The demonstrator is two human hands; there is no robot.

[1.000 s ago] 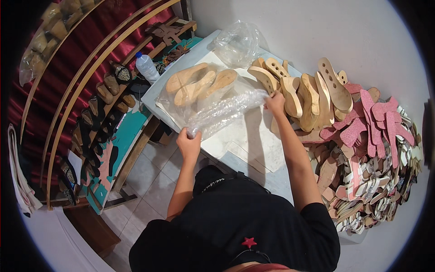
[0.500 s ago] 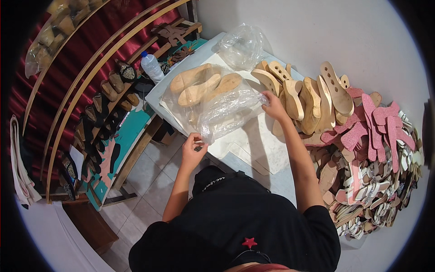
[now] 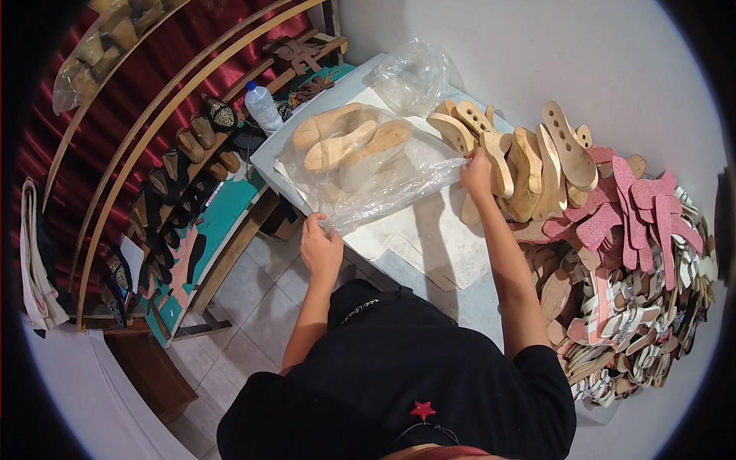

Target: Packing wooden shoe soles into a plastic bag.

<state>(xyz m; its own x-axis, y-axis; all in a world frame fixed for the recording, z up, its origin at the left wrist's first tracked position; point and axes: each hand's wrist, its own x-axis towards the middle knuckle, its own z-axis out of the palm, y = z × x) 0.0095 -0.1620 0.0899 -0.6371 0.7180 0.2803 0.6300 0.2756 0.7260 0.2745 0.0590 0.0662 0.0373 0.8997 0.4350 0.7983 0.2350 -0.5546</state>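
Sheathing curved wooden soles [image 3: 335,152], a clear bag [image 3: 406,190] (crinkled, glossy) gleams.

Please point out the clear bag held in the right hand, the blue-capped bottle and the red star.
Clear bag [image 3: 395,185], head view: its near side.
Blue-capped bottle [image 3: 263,107], head view: its body.
Red star [image 3: 422,410], head view: its centre.

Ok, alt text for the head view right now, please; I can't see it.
The right hand pinches the right end of clear plastic, the left hand is at its near-left corner, and wooden soles show through it. To the right are loose wooden pieces, pink cutouts and a heap of sandals.
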